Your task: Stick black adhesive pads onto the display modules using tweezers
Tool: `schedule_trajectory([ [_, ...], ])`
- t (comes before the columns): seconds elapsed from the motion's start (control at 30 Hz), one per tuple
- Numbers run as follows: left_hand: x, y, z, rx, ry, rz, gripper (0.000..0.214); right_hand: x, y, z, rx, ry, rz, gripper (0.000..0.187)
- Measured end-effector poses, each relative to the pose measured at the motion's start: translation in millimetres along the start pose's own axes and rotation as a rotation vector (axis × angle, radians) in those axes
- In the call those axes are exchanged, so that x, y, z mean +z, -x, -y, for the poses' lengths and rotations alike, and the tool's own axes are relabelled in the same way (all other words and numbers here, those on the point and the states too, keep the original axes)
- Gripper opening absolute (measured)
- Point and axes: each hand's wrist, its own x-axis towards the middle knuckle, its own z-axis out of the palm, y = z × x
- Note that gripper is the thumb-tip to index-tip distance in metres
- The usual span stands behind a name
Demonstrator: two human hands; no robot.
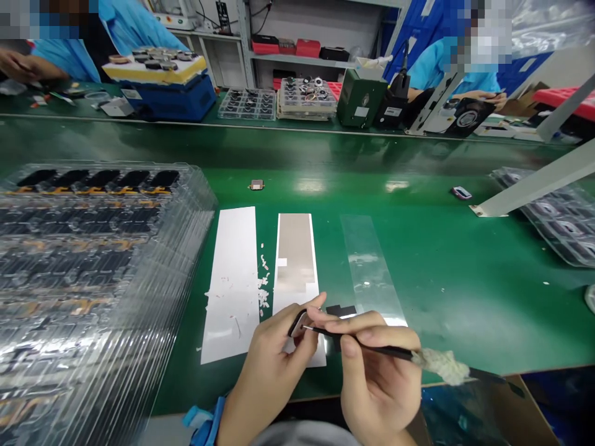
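My left hand (pixel 274 347) pinches a small dark flat part (pixel 297 321) between thumb and fingers, just above the table's near edge. My right hand (pixel 376 365) grips black tweezers (pixel 367 345) whose handle is wrapped in whitish tape; the tips touch the small part. Under the hands lie a white strip (pixel 235 272) with peeled scraps, a grey-silver strip (pixel 295 254), and a clear film strip (pixel 369 266). A small black piece (pixel 341 309) rests by the clear strip.
A tall stack of clear blister trays (pixel 93 279) holding dark parts fills the left. More trays (pixel 558 217) sit far right under a white metal bracket (pixel 534 183). Two small parts (pixel 256 184) (pixel 461 192) lie on the green belt. Other workers, boxes and trays line the far side.
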Motion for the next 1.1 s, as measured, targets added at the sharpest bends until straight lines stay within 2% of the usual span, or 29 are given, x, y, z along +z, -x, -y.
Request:
schedule_trajectory([
  [0.2, 1.7, 0, 3, 0.002, -0.035, 0.062, 0.046, 4, 2, -7, 0.028, -0.02, -0.032, 0.022],
  [0.6, 2.3, 4, 4, -0.006, -0.111, 0.013, 0.051, 5, 7, -19, 0.043, 0.01, -0.039, 0.024],
  [1.1, 2.0, 4, 5, 0.009, -0.157, 0.009, 0.053, 5, 9, -21, 0.076, -0.038, -0.064, 0.024],
])
